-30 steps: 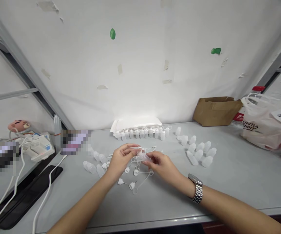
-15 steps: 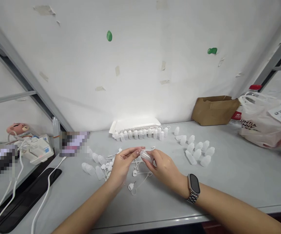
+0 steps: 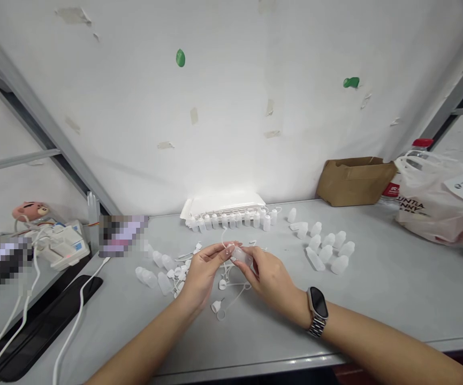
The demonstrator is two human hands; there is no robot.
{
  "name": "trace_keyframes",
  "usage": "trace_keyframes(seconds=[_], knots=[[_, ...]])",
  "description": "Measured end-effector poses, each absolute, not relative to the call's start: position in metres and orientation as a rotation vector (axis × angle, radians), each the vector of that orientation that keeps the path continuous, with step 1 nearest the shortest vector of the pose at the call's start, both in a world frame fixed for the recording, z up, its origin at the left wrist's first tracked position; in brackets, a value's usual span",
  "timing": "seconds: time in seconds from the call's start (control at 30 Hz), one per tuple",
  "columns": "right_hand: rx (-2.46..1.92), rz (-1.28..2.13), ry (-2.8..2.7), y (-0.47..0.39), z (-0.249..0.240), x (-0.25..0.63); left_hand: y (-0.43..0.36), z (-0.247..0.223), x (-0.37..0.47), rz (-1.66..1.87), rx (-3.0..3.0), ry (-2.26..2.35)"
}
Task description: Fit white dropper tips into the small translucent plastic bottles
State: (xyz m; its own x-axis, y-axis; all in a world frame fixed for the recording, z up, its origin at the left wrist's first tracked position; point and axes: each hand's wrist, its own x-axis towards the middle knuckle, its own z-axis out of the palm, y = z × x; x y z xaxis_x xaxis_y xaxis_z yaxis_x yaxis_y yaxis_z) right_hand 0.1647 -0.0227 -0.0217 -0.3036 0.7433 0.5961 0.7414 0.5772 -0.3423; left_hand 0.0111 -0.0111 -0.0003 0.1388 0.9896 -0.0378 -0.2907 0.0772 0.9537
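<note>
My right hand [image 3: 273,272], with a watch on its wrist, is closed around the body of a small translucent squeeze bottle [image 3: 242,255]. The bottle lies tilted between my hands, neck toward the left. At that neck end my left hand [image 3: 204,270] pinches a white cap, mostly hidden by the fingers, and a thin white strap [image 3: 225,233] curls up above them. Beneath my hands lie loose needle-tip caps [image 3: 216,306] with looped straps. Beside my left hand is a pile of white caps [image 3: 179,272].
Capped bottles [image 3: 232,220] stand in a row before a white packet [image 3: 225,202]. Several uncapped bottles [image 3: 326,253] are at the right, others [image 3: 149,278] at the left. Farther out are a cardboard box [image 3: 355,182], a plastic bag [image 3: 427,208], a black tray [image 3: 50,326] and white cables [image 3: 74,326].
The white strap now sticks up above my left fingers. The bottle has turned slightly in my grip; both hands stay in nearly the same place.
</note>
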Motion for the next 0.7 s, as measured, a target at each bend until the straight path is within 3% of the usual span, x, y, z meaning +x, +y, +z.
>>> trace_keyframes(seconds=[0.3,0.47,0.6,0.7], knots=[[-0.898,-0.699,-2.07,-0.017,-0.023,0.165,-0.01,-0.006,0.012,1.137,0.78,0.758],[-0.879,-0.79,-2.074,-0.017,-0.025,0.163,-0.005,-0.009,0.013,1.151,0.723,0.679],[-0.921,-0.451,-2.008,-0.023,-0.025,0.159,-0.003,-0.013,0.014,1.176,0.776,0.714],[-1.061,0.333,-1.89,-0.023,-0.02,0.158,-0.004,-0.014,0.015,1.136,0.806,0.727]])
